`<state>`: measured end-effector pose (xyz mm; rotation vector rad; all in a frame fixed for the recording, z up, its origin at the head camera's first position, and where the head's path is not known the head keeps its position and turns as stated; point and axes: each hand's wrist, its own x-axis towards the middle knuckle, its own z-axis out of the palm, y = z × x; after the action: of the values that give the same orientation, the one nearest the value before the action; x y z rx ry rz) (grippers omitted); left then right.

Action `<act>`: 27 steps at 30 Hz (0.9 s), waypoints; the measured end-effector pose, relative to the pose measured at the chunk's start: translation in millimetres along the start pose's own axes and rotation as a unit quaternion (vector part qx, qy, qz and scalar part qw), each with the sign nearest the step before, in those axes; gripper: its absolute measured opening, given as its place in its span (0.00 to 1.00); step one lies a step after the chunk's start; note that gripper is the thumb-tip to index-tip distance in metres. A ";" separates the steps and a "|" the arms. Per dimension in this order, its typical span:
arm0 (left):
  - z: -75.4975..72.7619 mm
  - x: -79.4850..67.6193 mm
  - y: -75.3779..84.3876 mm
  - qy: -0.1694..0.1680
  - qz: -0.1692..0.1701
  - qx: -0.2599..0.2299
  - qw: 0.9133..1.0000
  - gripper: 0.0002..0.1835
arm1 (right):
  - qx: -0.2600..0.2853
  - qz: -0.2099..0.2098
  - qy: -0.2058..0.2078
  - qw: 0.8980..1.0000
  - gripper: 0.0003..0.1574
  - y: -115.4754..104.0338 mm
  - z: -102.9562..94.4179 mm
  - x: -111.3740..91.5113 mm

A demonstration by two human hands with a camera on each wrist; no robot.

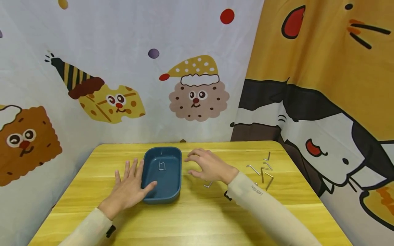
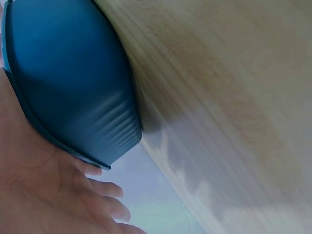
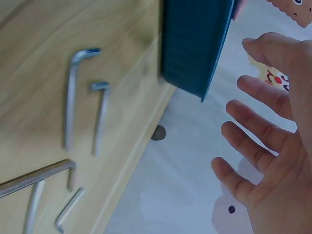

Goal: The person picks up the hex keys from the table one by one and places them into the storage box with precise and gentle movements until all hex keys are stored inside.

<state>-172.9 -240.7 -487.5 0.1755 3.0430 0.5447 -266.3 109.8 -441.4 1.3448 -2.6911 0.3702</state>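
Observation:
A dark blue rectangular tray (image 1: pixel 163 188) stands on the table, holding what look like two silver L-shaped hex keys (image 1: pixel 162 170). My left hand (image 1: pixel 127 191) rests at its left side, fingers spread, thumb reaching over the rim. In the left wrist view the palm (image 2: pixel 44 180) lies along the tray's edge (image 2: pixel 73 83). Just right of the tray hovers my right hand (image 1: pixel 210 165), fingers loosely bent and nothing between them. Another hex key (image 1: pixel 208 185) lies on the table near that wrist, partly hidden. The right wrist view shows several hex keys (image 3: pixel 71 107) on the wood.
Several more hex keys (image 1: pixel 262 175) are scattered on the right side of the wooden table (image 1: pixel 191 222). Behind the table's far edge hangs a cloth (image 1: pixel 123 68) printed with cartoon figures, and an orange-and-white one (image 1: pixel 326 68) hangs at the right.

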 end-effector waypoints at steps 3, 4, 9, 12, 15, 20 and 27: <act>-0.7 0.3 -0.5 0.002 -0.001 0.002 1.000 0.64 | -0.003 0.006 -0.004 1.000 0.28 5.1 0.5 -5.4; -0.8 0.4 -0.7 0.003 -0.001 0.002 1.000 0.64 | -0.004 0.008 -0.006 1.000 0.28 6.8 0.7 -7.4; -0.7 0.1 -1.0 0.001 -0.002 0.003 1.000 0.63 | -0.007 0.021 -0.007 1.000 0.29 14.6 0.9 -18.5; -0.3 0.3 -0.7 0.001 -0.003 0.003 1.000 0.63 | -0.006 0.027 -0.006 1.000 0.29 19.0 0.6 -25.8; 0.0 0.7 -0.1 0.003 -0.002 0.004 1.000 0.63 | -0.001 0.030 -0.005 1.000 0.29 23.1 0.0 -33.3; -0.2 1.2 0.5 0.006 0.000 0.004 1.000 0.63 | 0.006 0.034 -0.003 0.999 0.29 30.1 -0.2 -45.3; -0.1 0.3 0.5 0.004 0.002 0.001 1.000 0.63 | 0.015 0.038 -0.001 0.999 0.27 40.2 2.4 -63.2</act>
<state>-173.2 -240.3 -487.2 0.1795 3.0513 0.5435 -260.4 181.2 -463.5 1.2530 -2.7551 0.4195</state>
